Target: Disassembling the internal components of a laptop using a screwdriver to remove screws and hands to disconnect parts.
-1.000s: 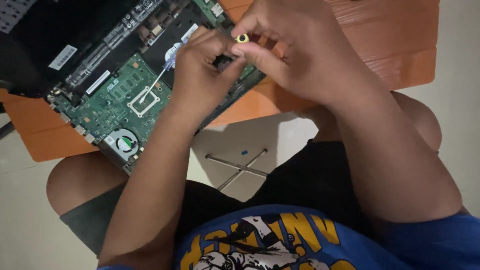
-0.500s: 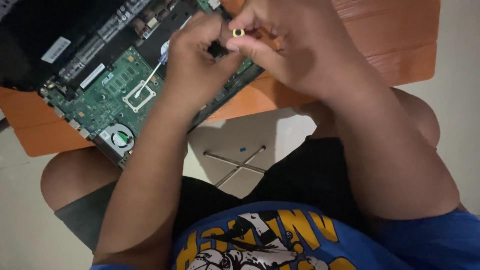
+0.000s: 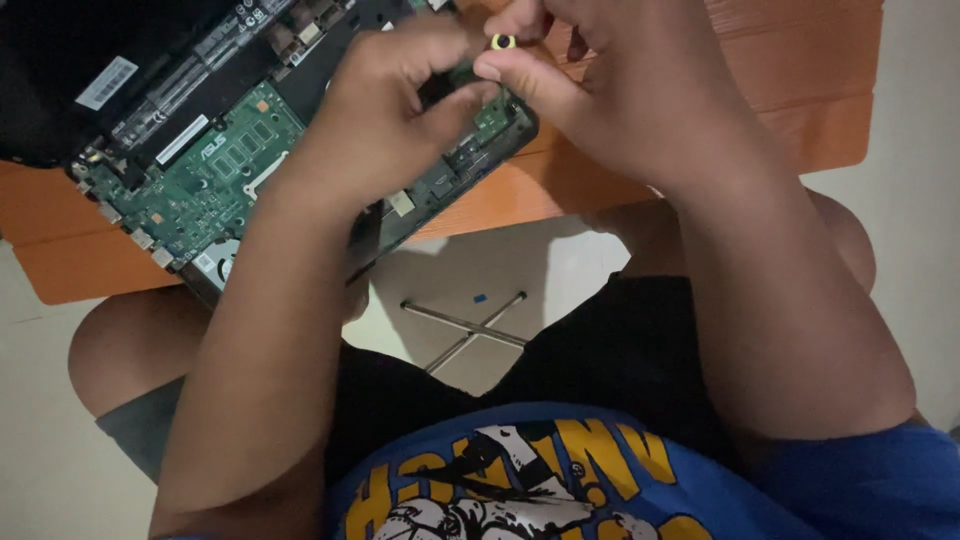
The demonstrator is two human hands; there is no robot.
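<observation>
Right hand (image 3: 610,100) pinching small yellow ring (image 3: 503,41), left hand (image 3: 385,120) curled gripping opened laptop (image 3: 200,170)

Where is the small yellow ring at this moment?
In the head view, the small yellow ring is at the top centre, pinched at the fingertips of the right hand, close beside the left hand, above the opened laptop.

The left hand (image 3: 385,120) covers the middle of the opened black laptop with its green circuit board (image 3: 215,175), whose far side is cut off at the top edge. The small yellow ring-shaped part (image 3: 503,41) between the right hand's (image 3: 610,100) fingertips is too small to identify. The orange wooden tabletop (image 3: 790,90) runs past the top edge.
</observation>
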